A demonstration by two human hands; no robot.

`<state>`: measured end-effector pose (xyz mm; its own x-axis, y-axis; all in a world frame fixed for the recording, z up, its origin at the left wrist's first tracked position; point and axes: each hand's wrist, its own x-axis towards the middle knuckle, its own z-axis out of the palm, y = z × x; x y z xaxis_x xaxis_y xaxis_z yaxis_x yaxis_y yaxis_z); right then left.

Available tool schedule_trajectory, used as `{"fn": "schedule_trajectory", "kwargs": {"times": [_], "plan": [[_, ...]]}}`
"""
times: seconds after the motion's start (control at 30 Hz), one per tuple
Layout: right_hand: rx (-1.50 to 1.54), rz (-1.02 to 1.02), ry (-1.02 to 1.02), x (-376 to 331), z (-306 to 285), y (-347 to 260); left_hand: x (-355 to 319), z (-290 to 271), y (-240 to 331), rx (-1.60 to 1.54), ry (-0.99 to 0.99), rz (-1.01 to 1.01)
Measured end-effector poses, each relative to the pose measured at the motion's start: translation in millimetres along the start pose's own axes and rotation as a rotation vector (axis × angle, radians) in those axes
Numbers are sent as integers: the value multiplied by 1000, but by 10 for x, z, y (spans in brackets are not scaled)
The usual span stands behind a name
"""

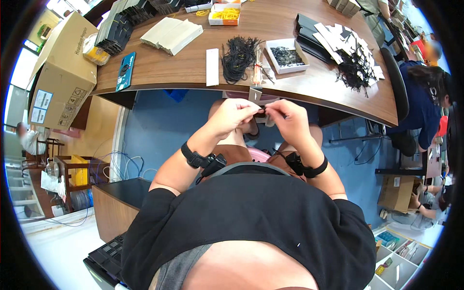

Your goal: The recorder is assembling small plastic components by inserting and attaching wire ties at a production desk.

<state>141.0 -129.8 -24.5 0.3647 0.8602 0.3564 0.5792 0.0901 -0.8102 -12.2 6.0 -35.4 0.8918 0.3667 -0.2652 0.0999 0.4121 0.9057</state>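
My left hand point(237, 115) and my right hand point(289, 118) meet just off the table's near edge, fingertips pinched together. Between them is a thin black cord-like piece point(262, 110), mostly hidden by the fingers. A small grey card point(254, 94) stands at the table edge just beyond my fingertips. Past it on the wooden table lie a loose bundle of black cords point(237, 60), a narrow white card strip point(212, 67) and a white open box point(293, 69) with small black pieces inside. Clear packaging lies between bundle and box.
White tags tangled with black cords point(355, 53) lie at the right beside black flat pieces point(311, 36). Beige flat stacks point(171, 35), a blue card point(125, 71) and a box of yellow bands point(225, 17) lie farther left. A large carton point(63, 72) stands left; a co-worker point(418, 106) sits right.
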Motion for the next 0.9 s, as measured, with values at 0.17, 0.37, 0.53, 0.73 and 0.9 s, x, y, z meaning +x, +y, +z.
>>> {"fn": "schedule_trajectory", "kwargs": {"times": [0.17,0.37,0.53,0.73,0.9], "plan": [[228,350,145,-13,41,147,-79,-204,27,127,162,7],[-139,-14,-117,24,99,-7,-18,-227,-35,306,114,201],[19,100,-183,140,270,-154,4,-249,40,63,-39,0],[106,231,69,78,365,-63,-53,-267,22,-247,67,6],[218,261,102,16,454,28,16,-205,-130,-165,66,108]]}}
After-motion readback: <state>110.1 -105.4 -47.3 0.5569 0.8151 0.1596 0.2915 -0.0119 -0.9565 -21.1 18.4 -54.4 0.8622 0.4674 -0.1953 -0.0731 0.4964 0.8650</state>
